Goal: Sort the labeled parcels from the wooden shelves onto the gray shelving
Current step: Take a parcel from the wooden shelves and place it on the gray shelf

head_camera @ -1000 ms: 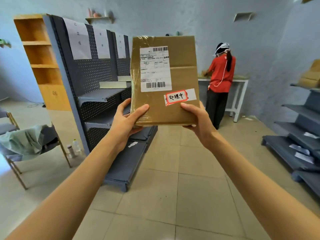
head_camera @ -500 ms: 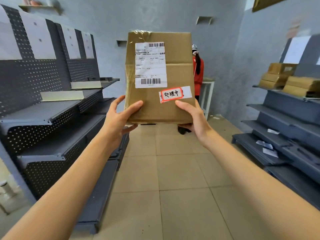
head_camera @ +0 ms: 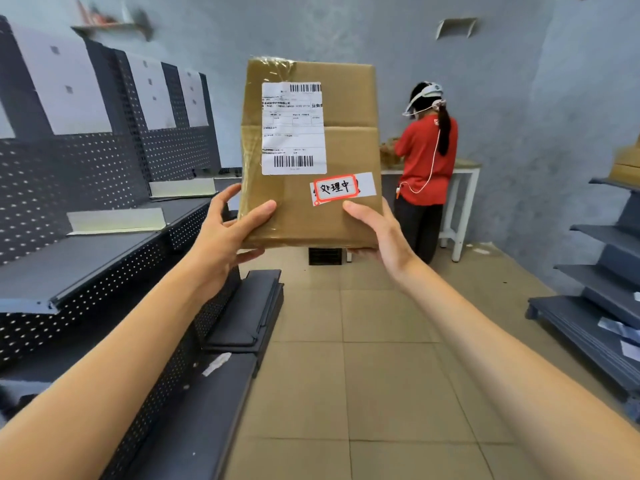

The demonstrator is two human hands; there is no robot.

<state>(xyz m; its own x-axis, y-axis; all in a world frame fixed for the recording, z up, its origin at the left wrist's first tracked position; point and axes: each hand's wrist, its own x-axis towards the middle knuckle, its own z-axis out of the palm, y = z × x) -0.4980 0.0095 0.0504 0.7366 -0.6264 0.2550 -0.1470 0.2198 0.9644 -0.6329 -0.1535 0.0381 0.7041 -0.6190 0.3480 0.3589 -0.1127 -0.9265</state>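
Both forearms reach forward from the lower corners. The left hand [head_camera: 221, 233] grips the parcel [head_camera: 311, 154] at its lower left corner, thumb pressed on the front face and fingers curled behind. The right hand [head_camera: 377, 233] holds the lower right corner the same way, thumb on the front just under the red-bordered sticker [head_camera: 335, 188], fingers beneath the bottom edge. The parcel stands upright in the air between them, its printed shipping label [head_camera: 293, 128] facing the camera.

Below lies bare tiled floor [head_camera: 381, 375], an open aisle running forward. The gray shelving [head_camera: 86, 258] lines the left side, its shelf edges close beside the left forearm; a second gray rack [head_camera: 595, 306] edges the right, well apart from the right arm. Beyond the parcel a person in a red shirt [head_camera: 426, 161] stands at a white desk [head_camera: 464, 174] against the far wall.

Compared with half a second ago, the view has swung left: the right rack with its stacked boxes has slid mostly out of sight, and the person in red, then nearly hidden behind the parcel, now shows fully to its right. The grip is unchanged.
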